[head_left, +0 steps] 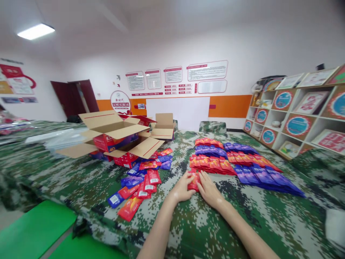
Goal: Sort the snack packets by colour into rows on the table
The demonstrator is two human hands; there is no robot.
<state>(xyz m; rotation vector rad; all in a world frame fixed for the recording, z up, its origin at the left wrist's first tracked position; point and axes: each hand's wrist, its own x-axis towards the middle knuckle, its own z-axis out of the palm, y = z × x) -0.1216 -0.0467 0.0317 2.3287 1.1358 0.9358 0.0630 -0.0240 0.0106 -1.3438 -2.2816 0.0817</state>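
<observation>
A red packet (193,182) lies on the camouflage tablecloth between my two hands. My left hand (181,188) grips its left edge, fingers curled over the top and thumb along the near side. On the opposite edge rests my right hand (210,190), its fingers closed against the packet. Just beyond them is a row of overlapping red packets (211,163), with a purple row (210,151) behind it. To the right, a large purple row (266,177) fans out in front of another red row (250,158). Loose red packets (148,185) and purple packets (132,180) are scattered on the left.
Open cardboard boxes (115,131) stand at the left behind the loose packets, flaps spread outward. Clear plastic bags (64,140) lie farther left. Green seats (40,226) are below the table's near left edge. A white shelf unit (292,117) stands along the right.
</observation>
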